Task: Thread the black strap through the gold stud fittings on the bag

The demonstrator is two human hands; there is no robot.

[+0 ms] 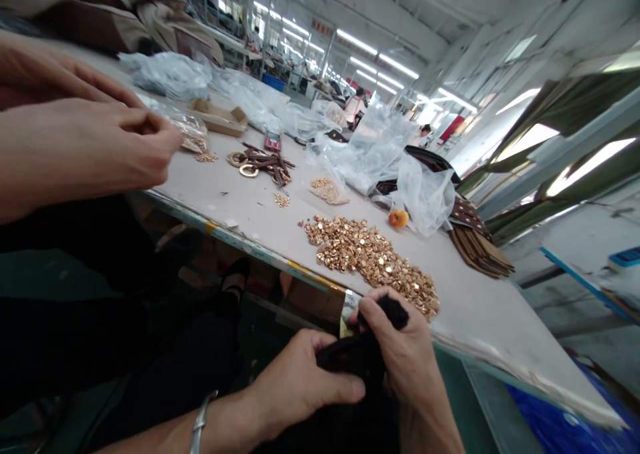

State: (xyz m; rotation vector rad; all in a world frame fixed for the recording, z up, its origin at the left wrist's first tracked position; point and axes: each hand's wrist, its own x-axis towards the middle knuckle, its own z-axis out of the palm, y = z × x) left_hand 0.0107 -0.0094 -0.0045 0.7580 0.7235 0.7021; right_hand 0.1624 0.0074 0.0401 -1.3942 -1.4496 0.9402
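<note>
At the near edge of the table [500, 331], just beside the pile of gold pieces [370, 254], the person's left hand [297, 386] and right hand [411, 351] both grip a black, cloth-like piece [355, 357] between them, which a firm, even pinch from both thumbs should keep steady.

black item [356, 359] in hands [300, 382], gold pieces [373, 255] beyond

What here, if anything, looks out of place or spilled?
What looks like a fruit sits on the worktable, odd beside loose gold-coloured pieces; these lie heaped outside any bag, though whether spilled or poured deliberately I can't tell.
</note>
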